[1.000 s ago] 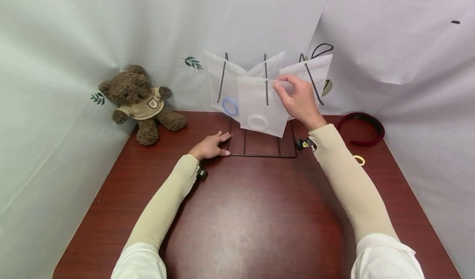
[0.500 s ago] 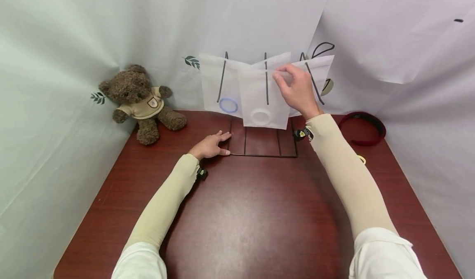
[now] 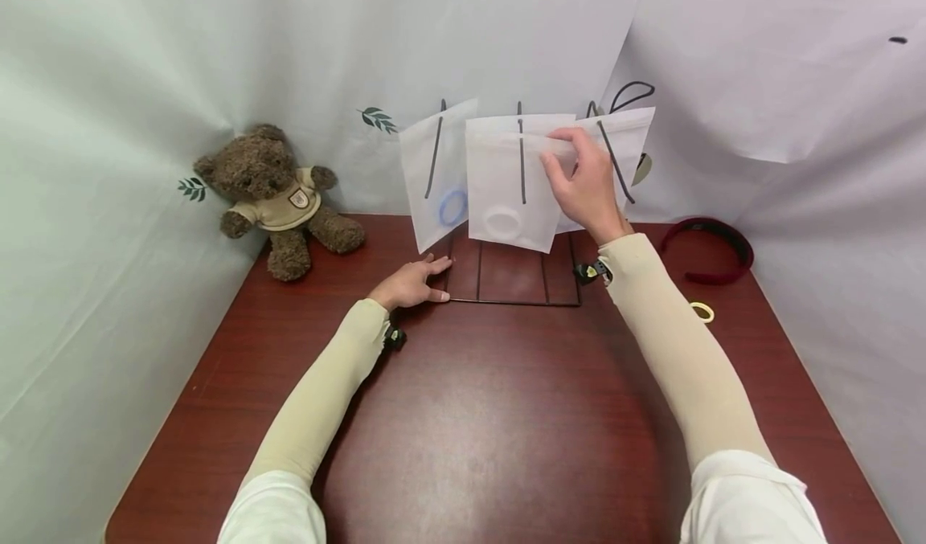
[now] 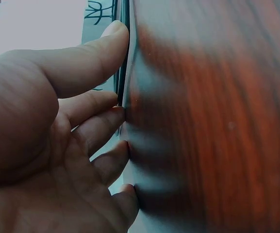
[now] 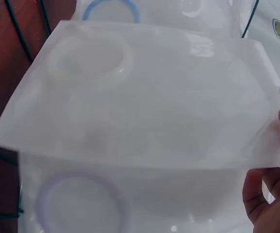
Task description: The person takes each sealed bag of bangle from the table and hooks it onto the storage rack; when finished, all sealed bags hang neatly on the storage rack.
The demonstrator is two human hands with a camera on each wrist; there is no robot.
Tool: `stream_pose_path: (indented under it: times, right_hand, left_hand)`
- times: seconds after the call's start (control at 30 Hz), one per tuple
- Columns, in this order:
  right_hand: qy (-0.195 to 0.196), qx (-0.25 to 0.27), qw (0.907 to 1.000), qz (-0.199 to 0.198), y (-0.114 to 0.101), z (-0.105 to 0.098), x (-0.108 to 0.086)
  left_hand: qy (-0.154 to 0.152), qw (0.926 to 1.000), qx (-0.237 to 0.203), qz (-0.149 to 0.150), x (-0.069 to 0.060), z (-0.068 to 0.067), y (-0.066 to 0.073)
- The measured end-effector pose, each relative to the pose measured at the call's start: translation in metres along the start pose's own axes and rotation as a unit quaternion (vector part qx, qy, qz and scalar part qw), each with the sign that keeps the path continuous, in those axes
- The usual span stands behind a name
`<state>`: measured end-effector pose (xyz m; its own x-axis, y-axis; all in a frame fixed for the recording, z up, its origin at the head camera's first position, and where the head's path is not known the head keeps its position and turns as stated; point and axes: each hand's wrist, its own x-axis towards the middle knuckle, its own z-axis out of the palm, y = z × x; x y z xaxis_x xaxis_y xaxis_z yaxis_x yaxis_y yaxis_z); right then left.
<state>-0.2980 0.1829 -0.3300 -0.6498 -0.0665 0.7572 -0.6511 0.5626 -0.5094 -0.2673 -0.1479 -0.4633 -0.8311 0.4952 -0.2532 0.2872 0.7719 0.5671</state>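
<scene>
In the head view, a frosted white bag (image 3: 502,182) with a white ring (image 3: 502,222) showing through hangs at the rack's middle hook (image 3: 522,166). A second bag sits close behind it. My right hand (image 3: 587,182) is at its upper right corner, thumb and index finger apart with the bag's edge between them in the right wrist view. My left hand (image 3: 408,285) rests at the front left corner of the black wire rack (image 3: 514,304), fingers spread, fingertips touching the table. To the left hangs another frosted bag (image 3: 427,174) with a blue ring (image 3: 452,206) inside.
A further white bag (image 3: 637,130) hangs on the right hook, partly behind my right hand. On the red-brown table (image 3: 463,415) lie a dark red headband (image 3: 738,251) and a small yellow ring (image 3: 702,312). A brown teddy bear (image 3: 268,198) sits at the back left.
My right thumb and index finger have spread apart, and the hand has shifted slightly right. The front bag has swung slightly left; the left bag has turned. My left hand stays put.
</scene>
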Motion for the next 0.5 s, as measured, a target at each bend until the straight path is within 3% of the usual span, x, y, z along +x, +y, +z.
stream_pose_path:
  times: [0.27, 0.5]
  right_hand:
    - [0.030, 0.015, 0.9994, 0.004, 0.004, -0.007, -0.023]
    - [0.021, -0.038, 0.9990, -0.007, 0.008, -0.020, -0.047]
  left_hand:
    - [0.000, 1.0000, 0.002, 0.004, 0.000, 0.000, 0.000]
    - [0.000, 1.0000, -0.007, 0.000, -0.002, 0.001, 0.001]
